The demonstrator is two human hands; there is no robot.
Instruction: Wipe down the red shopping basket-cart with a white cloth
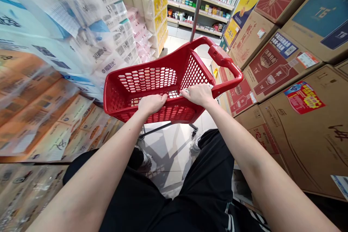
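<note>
A red plastic shopping cart [146,74] stands sideways in front of me, its push handle at the right end. No goods show in the part of its basket that I can see. My left hand [152,104] is closed over the near side rim, left of the middle. Farther right, my right hand [198,94] grips the same rim close to the handle end, its fingers partly hidden over the edge. The cart handle [220,56] itself is untouched. Below the basket, a caster wheel [193,129] rests on the tiled floor near my shoes.
Stacked tissue packs [108,25] rise on the left, above orange-toned packs [29,105]. Cardboard cartons [299,123] are piled high on the right, close to the cart. A grey pole [198,7] stands beyond the cart. Shelves with bottles [206,5] are at the back.
</note>
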